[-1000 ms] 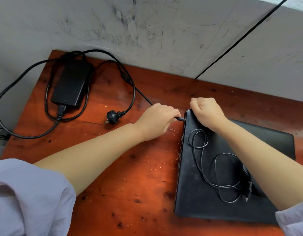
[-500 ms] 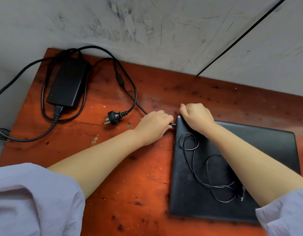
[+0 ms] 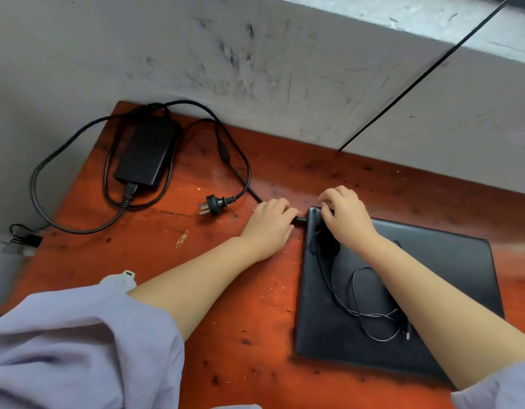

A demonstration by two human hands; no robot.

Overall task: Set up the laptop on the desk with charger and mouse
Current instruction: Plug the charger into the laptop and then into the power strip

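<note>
out past the left hand (image 3: pixel 270 224), the charger brick (image 3: pixel 146 156) lies on the red wooden desk (image 3: pixel 231 320) near the grey wall (image 3: pixel 255 54), its cords looped around it; the wall plug (image 3: pixel 212 204) rests unplugged just beyond the left knuckles. under the right forearm a thin black cable (image 3: pixel 364 305) coils loose on the lid of the closed laptop (image 3: pixel 432 270). the left hand's fingers curl round the charger connector (image 3: pixel 301 220) at the laptop's far left corner; whether it is fully seated cannot be told. the right hand (image 3: pixel 342 215) rests on that same corner, fingers bent over its edge, the two hands almost touching.
</note>
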